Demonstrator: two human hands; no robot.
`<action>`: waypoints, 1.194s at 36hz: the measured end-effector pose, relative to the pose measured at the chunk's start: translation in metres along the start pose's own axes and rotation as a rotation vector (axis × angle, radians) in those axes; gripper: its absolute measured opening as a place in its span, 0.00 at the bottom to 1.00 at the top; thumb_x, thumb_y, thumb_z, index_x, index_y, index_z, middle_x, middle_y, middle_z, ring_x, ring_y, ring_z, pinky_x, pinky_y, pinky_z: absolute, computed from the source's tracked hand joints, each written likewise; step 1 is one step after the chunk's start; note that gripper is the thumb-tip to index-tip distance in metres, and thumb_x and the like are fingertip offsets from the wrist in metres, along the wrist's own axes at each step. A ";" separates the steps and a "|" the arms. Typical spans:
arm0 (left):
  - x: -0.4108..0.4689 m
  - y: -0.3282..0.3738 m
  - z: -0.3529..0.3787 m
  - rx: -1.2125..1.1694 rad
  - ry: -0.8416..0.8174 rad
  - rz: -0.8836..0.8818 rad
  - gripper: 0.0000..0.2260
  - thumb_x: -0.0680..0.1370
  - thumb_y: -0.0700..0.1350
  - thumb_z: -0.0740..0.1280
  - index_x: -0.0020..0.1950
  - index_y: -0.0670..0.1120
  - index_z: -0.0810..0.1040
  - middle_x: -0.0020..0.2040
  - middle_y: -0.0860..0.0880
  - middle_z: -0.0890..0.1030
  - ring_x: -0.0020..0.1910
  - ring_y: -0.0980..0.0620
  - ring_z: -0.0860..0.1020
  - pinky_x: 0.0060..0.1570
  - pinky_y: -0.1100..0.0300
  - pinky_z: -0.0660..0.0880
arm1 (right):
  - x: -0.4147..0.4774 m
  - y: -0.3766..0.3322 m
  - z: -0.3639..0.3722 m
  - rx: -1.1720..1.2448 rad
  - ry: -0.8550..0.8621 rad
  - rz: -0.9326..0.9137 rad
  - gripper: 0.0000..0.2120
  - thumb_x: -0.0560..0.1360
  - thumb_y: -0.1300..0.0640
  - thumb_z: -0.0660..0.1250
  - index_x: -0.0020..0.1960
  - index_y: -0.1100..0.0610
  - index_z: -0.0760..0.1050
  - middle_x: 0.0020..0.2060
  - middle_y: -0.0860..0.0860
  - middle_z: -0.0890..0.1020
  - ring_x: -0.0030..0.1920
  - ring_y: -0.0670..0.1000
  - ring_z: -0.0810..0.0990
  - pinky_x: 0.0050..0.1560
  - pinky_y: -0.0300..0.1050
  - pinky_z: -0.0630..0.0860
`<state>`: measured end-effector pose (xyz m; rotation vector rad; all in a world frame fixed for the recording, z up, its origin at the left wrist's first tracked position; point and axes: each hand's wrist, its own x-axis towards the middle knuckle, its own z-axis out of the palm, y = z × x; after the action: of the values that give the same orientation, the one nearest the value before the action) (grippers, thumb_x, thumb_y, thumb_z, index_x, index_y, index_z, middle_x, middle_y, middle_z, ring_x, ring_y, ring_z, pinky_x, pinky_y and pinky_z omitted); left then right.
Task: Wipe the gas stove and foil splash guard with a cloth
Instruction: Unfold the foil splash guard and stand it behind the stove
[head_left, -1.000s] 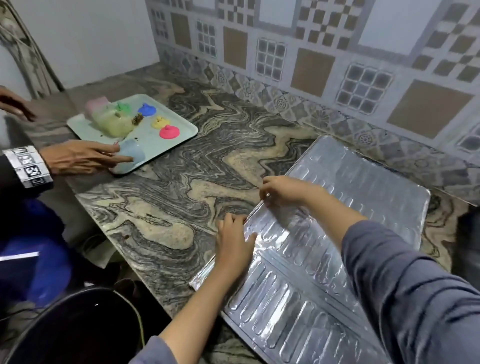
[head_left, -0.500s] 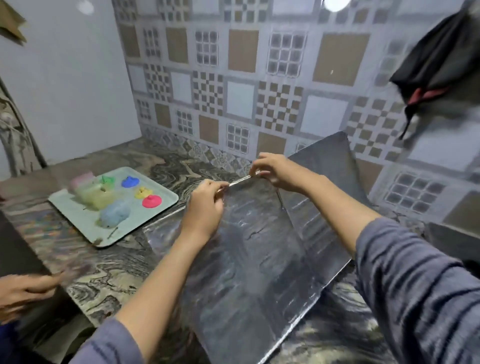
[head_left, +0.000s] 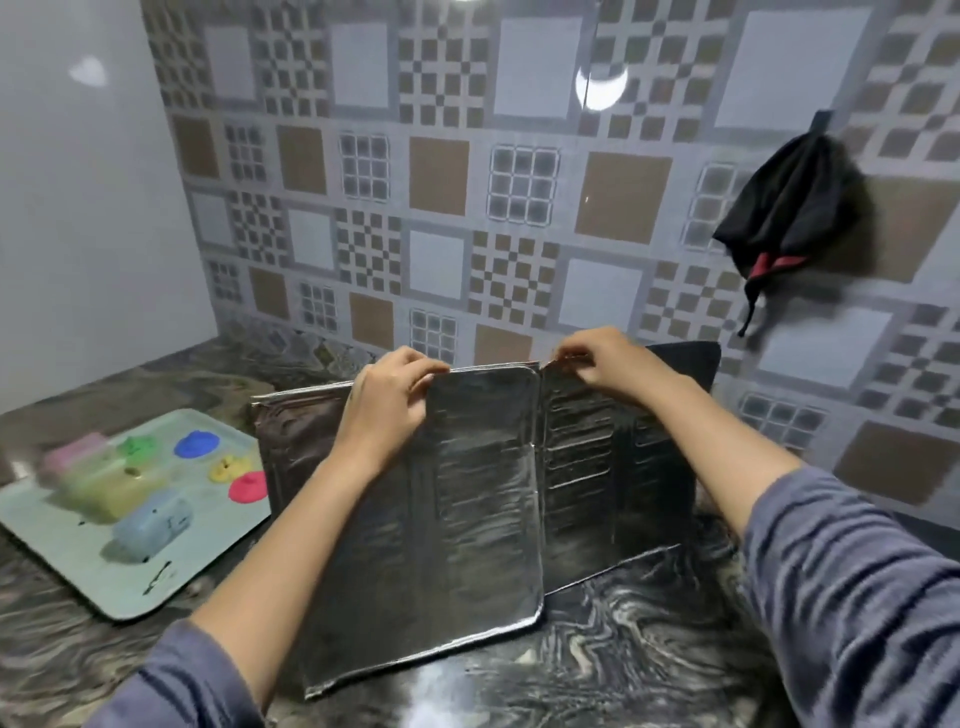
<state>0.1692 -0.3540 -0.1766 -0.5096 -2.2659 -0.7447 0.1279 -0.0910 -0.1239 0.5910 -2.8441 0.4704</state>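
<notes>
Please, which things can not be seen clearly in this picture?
Head view only:
- Splash guard: far side hidden by its own panels; left part behind left hand.
- Tray contents: blurred.
- Gas stove: not in frame.
- Right hand fingertips: curled over the guard's top edge.

The folded, ribbed aluminium-foil splash guard (head_left: 483, 483) stands upright on the swirl-veined marble counter (head_left: 623, 639), its panels fanned open in front of the patterned tiled wall (head_left: 467, 156). The left hand (head_left: 387, 410) grips the top edge of the nearer panel and the right hand (head_left: 597, 364) pinches the top edge at the fold beside it. Left of the guard, a pale rectangular tray (head_left: 156, 587) lies on the counter with small lumps of coloured putty (head_left: 196, 445) on it, and a dark cloth (head_left: 784, 208) hangs on the wall up to the right.
</notes>
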 end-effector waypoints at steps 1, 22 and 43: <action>0.001 -0.002 0.000 0.007 -0.002 0.022 0.13 0.73 0.34 0.65 0.54 0.45 0.82 0.47 0.45 0.81 0.46 0.44 0.79 0.48 0.50 0.76 | 0.000 0.001 -0.001 -0.005 0.012 0.017 0.10 0.72 0.63 0.65 0.48 0.51 0.80 0.50 0.53 0.82 0.51 0.54 0.79 0.55 0.56 0.76; 0.003 0.005 0.024 0.121 0.198 0.102 0.11 0.75 0.46 0.65 0.53 0.43 0.80 0.49 0.46 0.81 0.49 0.50 0.76 0.51 0.56 0.71 | 0.022 0.019 -0.015 0.038 0.083 0.086 0.17 0.75 0.67 0.61 0.60 0.55 0.77 0.60 0.55 0.79 0.60 0.56 0.76 0.64 0.52 0.71; -0.021 0.033 -0.009 -0.043 0.568 -0.450 0.08 0.69 0.48 0.71 0.36 0.44 0.83 0.48 0.43 0.77 0.52 0.45 0.74 0.56 0.69 0.63 | 0.004 0.017 -0.015 0.119 0.147 0.046 0.14 0.76 0.64 0.61 0.59 0.55 0.77 0.57 0.54 0.80 0.58 0.57 0.76 0.63 0.57 0.72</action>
<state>0.2056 -0.3376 -0.1741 0.1960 -1.8336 -1.0094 0.1187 -0.0724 -0.1134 0.4905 -2.7086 0.6664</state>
